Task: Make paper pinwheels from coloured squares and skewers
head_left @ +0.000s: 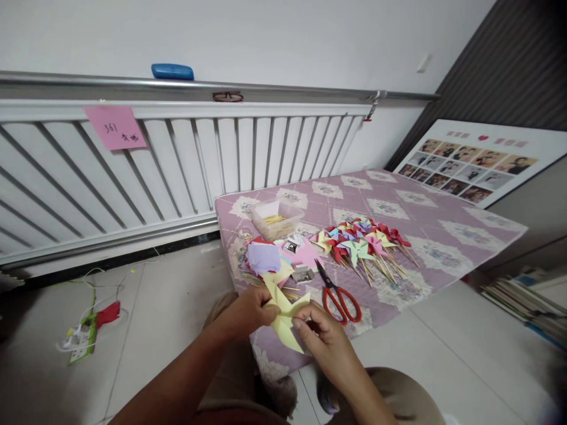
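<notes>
A pale yellow folded paper piece (283,316) is held over the near edge of a low table. My left hand (248,310) pinches its left side, fingers closed on it. My right hand (321,339) grips its right side between thumb and fingers. On the purple patterned tablecloth (398,200) just beyond lie loose coloured paper squares (266,257), red-handled scissors (339,295) and a heap of finished paper pinwheels on sticks (361,242). A clear plastic box (277,218) with thin sticks stands at the table's back left.
A white radiator (177,159) runs along the wall with a pink note (115,127), a blue case (172,71) and glasses (227,96) on its rail. A power strip with cables (82,339) lies on the floor at left. A photo board (473,165) leans at right above stacked books (522,301).
</notes>
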### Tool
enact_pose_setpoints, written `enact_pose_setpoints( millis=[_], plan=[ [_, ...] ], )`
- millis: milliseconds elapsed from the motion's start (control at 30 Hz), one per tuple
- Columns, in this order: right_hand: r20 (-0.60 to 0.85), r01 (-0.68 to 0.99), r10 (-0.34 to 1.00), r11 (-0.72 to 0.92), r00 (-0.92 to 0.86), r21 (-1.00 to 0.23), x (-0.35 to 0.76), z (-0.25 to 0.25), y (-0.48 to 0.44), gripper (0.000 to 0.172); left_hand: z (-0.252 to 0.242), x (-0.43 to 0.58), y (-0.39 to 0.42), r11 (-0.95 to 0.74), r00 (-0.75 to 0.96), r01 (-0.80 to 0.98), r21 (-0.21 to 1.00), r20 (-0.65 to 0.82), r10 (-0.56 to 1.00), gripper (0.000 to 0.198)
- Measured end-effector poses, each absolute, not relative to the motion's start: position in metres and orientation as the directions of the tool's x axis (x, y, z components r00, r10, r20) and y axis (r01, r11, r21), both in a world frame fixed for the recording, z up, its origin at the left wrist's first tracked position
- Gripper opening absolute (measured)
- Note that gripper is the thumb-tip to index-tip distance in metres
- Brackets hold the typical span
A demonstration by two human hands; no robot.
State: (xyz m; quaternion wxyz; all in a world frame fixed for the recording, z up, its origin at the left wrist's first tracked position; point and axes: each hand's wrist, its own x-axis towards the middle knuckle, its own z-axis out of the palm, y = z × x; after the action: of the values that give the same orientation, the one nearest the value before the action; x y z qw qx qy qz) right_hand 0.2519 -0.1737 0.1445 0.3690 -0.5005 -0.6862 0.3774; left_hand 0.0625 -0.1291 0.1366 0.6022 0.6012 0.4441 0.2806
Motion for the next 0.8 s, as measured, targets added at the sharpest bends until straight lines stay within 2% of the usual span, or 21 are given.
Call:
enact_pose_setpoints(
  millis=[233,467,633,800],
  plan=[
    [0.153,0.461,0.982,0.189,-0.114,-0.867,0.239,0.143,-0.168,0.02,0.147,0.068,-0.135,0.102,0.345,0.3,0.949,-0.207,0.916,0.013],
    [0.189,0.527,0.978,0.204,-0.084,-0.825,0.237,0.143,-0.165,0.018,0.145,0.071,-0.139,0.114,0.275,0.372,0.921,-0.227,0.934,0.011],
    [0.202,0.555,0.977,0.209,-0.075,-0.805,0.235,0.144,-0.165,0.017,0.159,0.072,-0.141,0.098,0.232,0.469,0.878,-0.229,0.945,0.01],
    [0.209,0.571,0.977,0.197,-0.045,-0.797,0.234,0.143,-0.163,0.017,0.168,0.075,-0.144,0.097,0.223,0.488,0.867,-0.232,0.947,0.01]
  ],
)
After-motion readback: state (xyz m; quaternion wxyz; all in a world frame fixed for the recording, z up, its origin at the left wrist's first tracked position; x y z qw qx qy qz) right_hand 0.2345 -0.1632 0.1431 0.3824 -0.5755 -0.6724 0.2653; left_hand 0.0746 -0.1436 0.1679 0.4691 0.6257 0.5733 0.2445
